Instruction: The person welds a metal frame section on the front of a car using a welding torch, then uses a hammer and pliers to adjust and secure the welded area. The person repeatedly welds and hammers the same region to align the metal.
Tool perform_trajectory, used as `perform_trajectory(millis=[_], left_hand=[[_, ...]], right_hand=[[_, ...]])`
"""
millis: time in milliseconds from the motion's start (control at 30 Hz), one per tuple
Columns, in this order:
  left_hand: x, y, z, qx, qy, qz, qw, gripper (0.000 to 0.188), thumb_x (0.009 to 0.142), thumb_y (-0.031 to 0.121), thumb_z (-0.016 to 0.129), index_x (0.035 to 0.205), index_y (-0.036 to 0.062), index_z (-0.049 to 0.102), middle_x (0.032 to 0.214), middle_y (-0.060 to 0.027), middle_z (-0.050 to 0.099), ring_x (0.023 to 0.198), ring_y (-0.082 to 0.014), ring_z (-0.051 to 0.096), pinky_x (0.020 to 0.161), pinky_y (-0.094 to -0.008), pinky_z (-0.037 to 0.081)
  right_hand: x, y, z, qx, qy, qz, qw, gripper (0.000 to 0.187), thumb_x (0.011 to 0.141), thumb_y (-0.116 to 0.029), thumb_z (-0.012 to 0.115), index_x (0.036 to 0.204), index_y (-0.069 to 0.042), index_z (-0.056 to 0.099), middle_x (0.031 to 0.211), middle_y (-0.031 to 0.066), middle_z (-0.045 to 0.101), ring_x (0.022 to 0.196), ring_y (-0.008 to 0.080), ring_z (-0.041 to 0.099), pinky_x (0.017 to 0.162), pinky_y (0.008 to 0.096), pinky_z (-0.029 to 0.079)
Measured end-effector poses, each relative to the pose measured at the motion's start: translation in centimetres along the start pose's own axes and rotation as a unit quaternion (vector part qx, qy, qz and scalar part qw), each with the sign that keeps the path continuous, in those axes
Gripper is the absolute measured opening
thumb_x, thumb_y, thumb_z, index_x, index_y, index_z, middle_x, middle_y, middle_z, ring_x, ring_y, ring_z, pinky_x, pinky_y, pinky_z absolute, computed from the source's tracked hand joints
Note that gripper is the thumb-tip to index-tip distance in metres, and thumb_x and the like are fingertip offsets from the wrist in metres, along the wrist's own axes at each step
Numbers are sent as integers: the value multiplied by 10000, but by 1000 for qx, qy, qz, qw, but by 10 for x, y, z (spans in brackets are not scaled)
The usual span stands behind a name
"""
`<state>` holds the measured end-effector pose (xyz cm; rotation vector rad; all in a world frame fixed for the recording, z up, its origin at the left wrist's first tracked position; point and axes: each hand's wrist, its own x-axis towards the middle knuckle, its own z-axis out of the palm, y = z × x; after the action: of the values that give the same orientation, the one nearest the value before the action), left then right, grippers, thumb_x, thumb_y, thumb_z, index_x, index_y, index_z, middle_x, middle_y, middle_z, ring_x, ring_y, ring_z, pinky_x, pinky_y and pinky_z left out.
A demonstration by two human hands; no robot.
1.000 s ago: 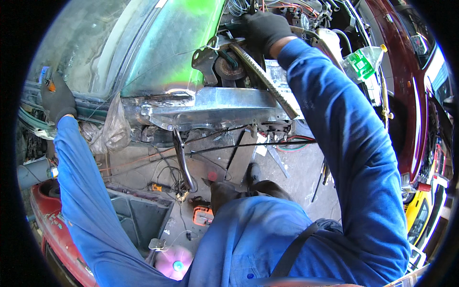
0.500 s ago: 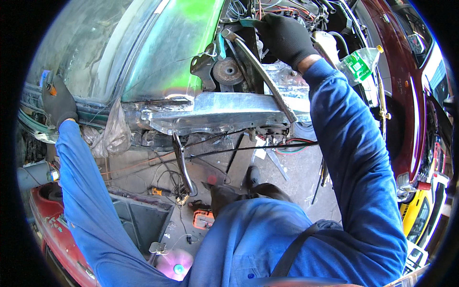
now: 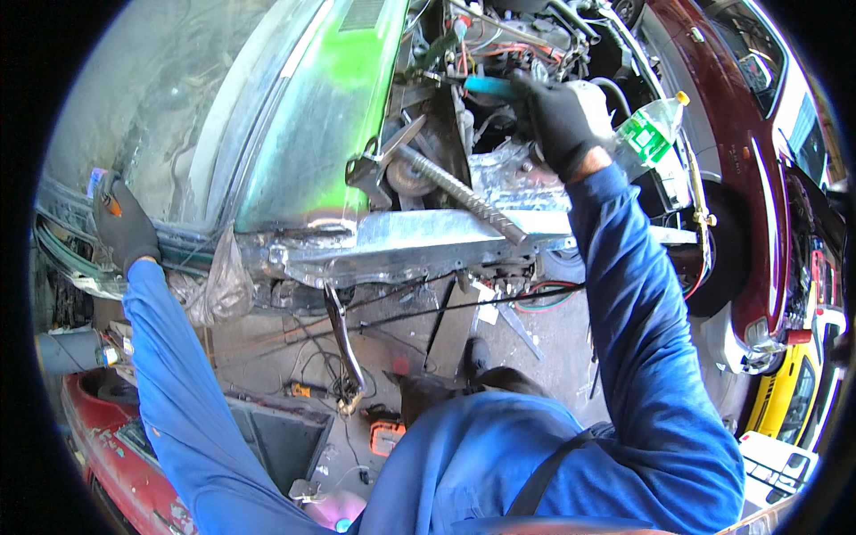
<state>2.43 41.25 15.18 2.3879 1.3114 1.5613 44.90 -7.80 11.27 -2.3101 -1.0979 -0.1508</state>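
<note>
- In the head view, we see a clear plastic bottle (image 3: 646, 141) with a green label and yellow cap, tilted near the right hand (image 3: 563, 123); we cannot tell what is in it.
- A white container (image 3: 596, 107) shows partly behind that hand, its inside hidden from us.
- We find a crumpled grey plastic bag (image 3: 227, 281) hanging beside the car's sill, and cannot make out its contents.
- Low down, a pink rounded thing (image 3: 330, 508) with a blue cap-like top is partly cut off.
- The teal tool (image 3: 489, 86) looks narrow and straight; it is over the engine bay (image 3: 535, 40), jutting leftward from the right hand, whose grip is closed around it.
- The left hand, dark-gloved (image 3: 127, 223), rests at the windshield's lower edge by a small blue object (image 3: 96, 182); we cannot tell whether its grip holds anything.
- A ribbed metal bar (image 3: 459, 196) slants across the bare metal edge (image 3: 419, 234) below the green panel (image 3: 339, 116).
- Beneath, we see a grey floor (image 3: 566, 357) with cables and an orange box (image 3: 387, 437).
- A dark red car (image 3: 762, 196) stands at the right, a yellow car (image 3: 785, 392) below it.
</note>
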Motion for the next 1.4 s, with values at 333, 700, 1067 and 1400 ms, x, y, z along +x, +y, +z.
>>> perform_trajectory(millis=[333,700,1067,1400], left_hand=[[1,-9,3,-14,-2,27,1000,477,1069,295,581,1446,12,654,1469,-242,646,1350,-412,607,1147,-468,455],[4,-16,7,-2,1,37,999,499,1058,331,584,1437,17,667,1463,-251,645,1332,-413,613,1135,-471,458],[4,-20,10,-41,-8,41,998,484,1050,288,594,1434,-2,656,1451,-248,654,1328,-405,620,1140,-465,458],[0,-7,5,-41,5,48,998,450,1047,265,594,1386,-16,683,1402,-250,679,1293,-409,634,1116,-466,471]], right_hand=[[-46,-17,-26,588,-20,290,755,218,1126,-314,585,1071,-106,623,701,-62,427,552,76,402,506,279,373],[-101,-49,-54,757,-98,217,608,217,1184,-344,476,1259,-159,559,716,-75,433,531,71,415,568,326,444],[-104,-51,-57,514,53,106,849,364,1149,-341,571,1210,8,655,868,50,666,739,170,687,707,344,600],[-40,-2,-25,383,134,130,905,299,1084,-236,684,1160,35,782,875,69,769,770,156,754,739,293,597]])
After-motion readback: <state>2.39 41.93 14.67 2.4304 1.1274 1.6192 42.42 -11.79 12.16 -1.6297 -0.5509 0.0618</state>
